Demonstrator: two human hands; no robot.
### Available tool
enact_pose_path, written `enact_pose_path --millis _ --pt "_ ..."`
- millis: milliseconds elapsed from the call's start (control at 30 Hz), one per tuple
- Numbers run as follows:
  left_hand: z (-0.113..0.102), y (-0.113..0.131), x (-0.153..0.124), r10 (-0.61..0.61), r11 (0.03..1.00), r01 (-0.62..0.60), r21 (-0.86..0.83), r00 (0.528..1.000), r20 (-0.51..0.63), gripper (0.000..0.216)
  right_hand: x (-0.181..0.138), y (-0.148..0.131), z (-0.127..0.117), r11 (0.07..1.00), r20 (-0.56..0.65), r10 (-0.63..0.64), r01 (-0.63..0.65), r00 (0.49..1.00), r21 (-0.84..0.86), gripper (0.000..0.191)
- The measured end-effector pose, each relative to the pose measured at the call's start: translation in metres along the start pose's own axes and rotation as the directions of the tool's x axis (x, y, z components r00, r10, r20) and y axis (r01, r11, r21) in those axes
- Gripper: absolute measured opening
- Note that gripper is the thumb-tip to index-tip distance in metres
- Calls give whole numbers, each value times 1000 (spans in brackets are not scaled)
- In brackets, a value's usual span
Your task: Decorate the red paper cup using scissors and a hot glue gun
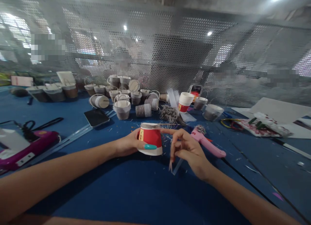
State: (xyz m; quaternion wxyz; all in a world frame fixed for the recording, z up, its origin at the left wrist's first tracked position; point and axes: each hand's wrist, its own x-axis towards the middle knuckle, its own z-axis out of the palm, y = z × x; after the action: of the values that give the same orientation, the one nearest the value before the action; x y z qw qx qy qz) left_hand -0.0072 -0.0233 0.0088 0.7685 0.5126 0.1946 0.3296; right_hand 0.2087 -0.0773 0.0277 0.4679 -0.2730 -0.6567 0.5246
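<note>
In my left hand (132, 141) is a red and white paper cup (155, 136), held upside down with the narrow end up. Grey cord is wound around its top edge, and a thin loose end sticks out to the right. A turquoise thumbnail lies across the cup's front. My right hand (188, 150) is just right of the cup, its index finger stretched out against the upper side. The other fingers are bent and apart, with nothing visible held in them. A clear strip (178, 166) lies below them. Behind this hand rests a pink glue gun (210, 145).
Several cord-wrapped cups with handles (122, 109) stand and lie at the back. Beside them are a tangle of grey cord (168, 114) and a stack of paper cups (186, 101). A phone (96, 117) and a purple power strip (31, 147) lie left; papers (279, 113) lie right.
</note>
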Motion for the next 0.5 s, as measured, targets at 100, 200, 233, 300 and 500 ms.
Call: enact_pose_path --millis 100,200,233,300,500 --pt "0 0 0 -15 1000 14 -16 1000 -20 56 1 2 -5 993 -174 -111 104 979 -47 23" --pt "2 0 1 -13 1000 13 -18 999 -43 56 -2 3 -7 965 -242 -245 212 939 -153 24" --pt "3 -1 2 -8 1000 7 -23 999 -50 57 -3 2 -6 956 -202 -261 225 944 -186 25" --pt "3 -2 2 6 1000 -7 -30 998 -61 60 -6 1 -3 947 -59 -224 203 973 -250 29" --pt "2 -5 3 39 999 -38 27 997 -64 64 -8 -2 8 907 213 -37 122 976 -404 42"
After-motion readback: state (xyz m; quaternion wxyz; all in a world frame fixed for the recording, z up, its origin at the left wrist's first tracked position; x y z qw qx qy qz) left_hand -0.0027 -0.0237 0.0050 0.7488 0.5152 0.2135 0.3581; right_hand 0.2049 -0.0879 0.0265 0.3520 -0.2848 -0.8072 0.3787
